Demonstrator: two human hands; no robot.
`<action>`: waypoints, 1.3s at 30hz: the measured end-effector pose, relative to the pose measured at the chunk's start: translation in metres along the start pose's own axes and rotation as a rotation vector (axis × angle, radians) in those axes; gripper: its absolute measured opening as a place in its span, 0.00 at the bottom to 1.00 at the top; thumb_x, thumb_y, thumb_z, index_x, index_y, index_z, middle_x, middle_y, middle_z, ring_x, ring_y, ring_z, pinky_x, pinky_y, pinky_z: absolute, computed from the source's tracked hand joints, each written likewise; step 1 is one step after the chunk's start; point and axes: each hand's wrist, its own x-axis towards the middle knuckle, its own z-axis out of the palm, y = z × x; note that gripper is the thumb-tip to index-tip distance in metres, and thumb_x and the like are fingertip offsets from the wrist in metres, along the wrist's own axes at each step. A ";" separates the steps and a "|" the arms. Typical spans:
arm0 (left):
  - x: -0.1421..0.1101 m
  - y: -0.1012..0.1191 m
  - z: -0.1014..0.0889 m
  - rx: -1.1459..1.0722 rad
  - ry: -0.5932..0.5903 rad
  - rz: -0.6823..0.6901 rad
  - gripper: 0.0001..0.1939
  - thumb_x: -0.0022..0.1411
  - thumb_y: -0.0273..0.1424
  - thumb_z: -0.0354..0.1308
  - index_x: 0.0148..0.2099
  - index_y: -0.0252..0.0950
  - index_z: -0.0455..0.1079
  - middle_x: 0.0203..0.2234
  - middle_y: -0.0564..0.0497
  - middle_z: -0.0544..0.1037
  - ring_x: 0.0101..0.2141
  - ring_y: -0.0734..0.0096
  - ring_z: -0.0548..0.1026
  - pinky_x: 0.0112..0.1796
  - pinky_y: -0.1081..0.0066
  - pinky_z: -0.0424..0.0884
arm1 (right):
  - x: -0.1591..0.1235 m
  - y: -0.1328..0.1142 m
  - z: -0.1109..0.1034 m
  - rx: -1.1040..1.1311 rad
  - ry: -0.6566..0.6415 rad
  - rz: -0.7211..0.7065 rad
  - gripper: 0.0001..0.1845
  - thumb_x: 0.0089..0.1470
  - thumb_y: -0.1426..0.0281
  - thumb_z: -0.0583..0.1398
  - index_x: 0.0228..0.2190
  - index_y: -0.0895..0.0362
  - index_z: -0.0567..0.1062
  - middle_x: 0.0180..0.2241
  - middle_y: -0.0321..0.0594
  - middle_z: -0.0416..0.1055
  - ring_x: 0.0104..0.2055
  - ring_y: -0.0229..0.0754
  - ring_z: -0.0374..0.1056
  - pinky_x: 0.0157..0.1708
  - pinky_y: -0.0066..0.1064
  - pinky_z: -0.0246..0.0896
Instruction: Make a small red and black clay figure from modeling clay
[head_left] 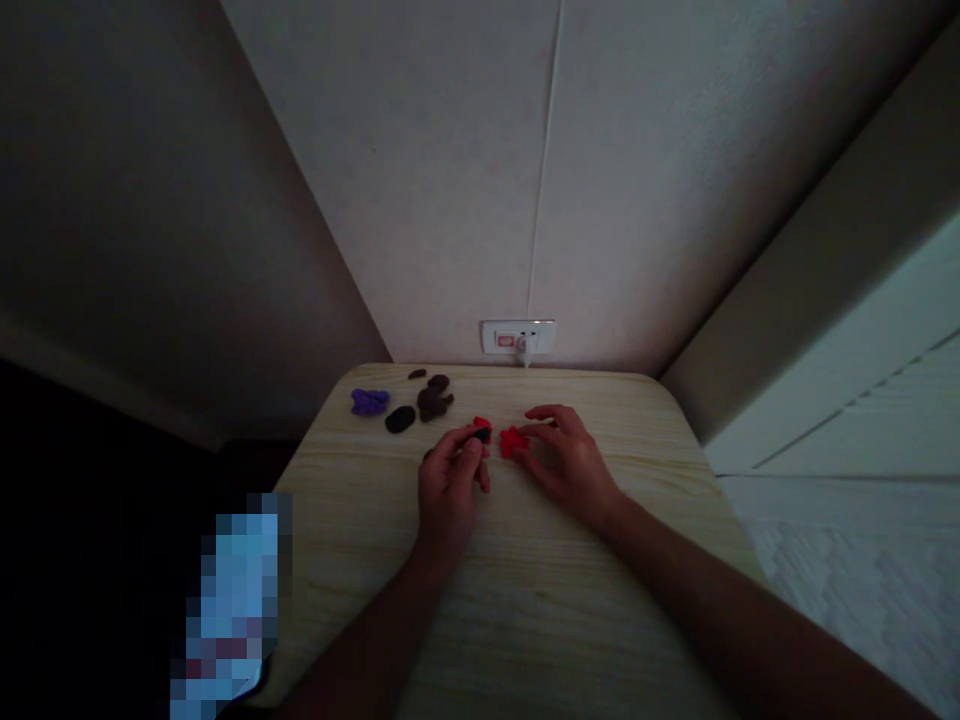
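Observation:
My left hand [452, 480] is closed on a small black and red piece of modelling clay [481, 432], pinched between thumb and fingers. Just to its right, a red piece of modelling clay [513, 442] with an uneven, lobed outline sits at the fingertips of my right hand [566, 460], thumb and index finger closed on it. A narrow gap separates the two red pieces. Beyond my left hand lie a dark brown clay lump [433, 403] with smaller bits around it, a flat black clay oval [400, 419] and a crumpled purple clay lump [370, 402].
The light wooden table [525, 620] has rounded far corners and stands against a papered wall [450, 200]. A wall socket [517, 337] with a plug in it is just above the far edge. A pixelated bright patch [232, 610] covers something at the lower left.

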 end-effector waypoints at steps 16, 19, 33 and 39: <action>0.002 0.000 0.002 0.069 -0.021 -0.018 0.14 0.60 0.38 0.66 0.42 0.33 0.76 0.22 0.55 0.72 0.19 0.78 0.65 0.20 0.76 0.60 | 0.005 0.002 -0.002 0.089 0.070 0.026 0.08 0.54 0.69 0.68 0.38 0.54 0.80 0.44 0.49 0.76 0.47 0.51 0.73 0.49 0.46 0.71; 0.001 -0.004 0.002 0.105 -0.052 -0.018 0.13 0.61 0.37 0.65 0.42 0.33 0.75 0.20 0.56 0.71 0.19 0.77 0.65 0.20 0.76 0.61 | 0.005 -0.002 -0.010 0.252 0.126 0.132 0.06 0.52 0.68 0.69 0.35 0.54 0.80 0.44 0.47 0.76 0.47 0.49 0.73 0.49 0.44 0.70; -0.002 -0.010 0.005 0.105 -0.225 -0.028 0.09 0.61 0.32 0.63 0.44 0.35 0.76 0.32 0.50 0.78 0.23 0.75 0.72 0.26 0.74 0.70 | 0.001 -0.018 -0.020 1.044 -0.017 0.745 0.14 0.45 0.62 0.74 0.34 0.55 0.83 0.40 0.42 0.83 0.42 0.45 0.76 0.50 0.39 0.69; 0.001 -0.016 0.004 0.119 -0.193 -0.049 0.10 0.59 0.32 0.66 0.42 0.34 0.75 0.28 0.53 0.76 0.23 0.76 0.72 0.26 0.74 0.69 | 0.003 -0.016 -0.021 1.070 0.009 0.800 0.13 0.44 0.61 0.74 0.31 0.55 0.84 0.36 0.43 0.82 0.40 0.45 0.76 0.47 0.38 0.71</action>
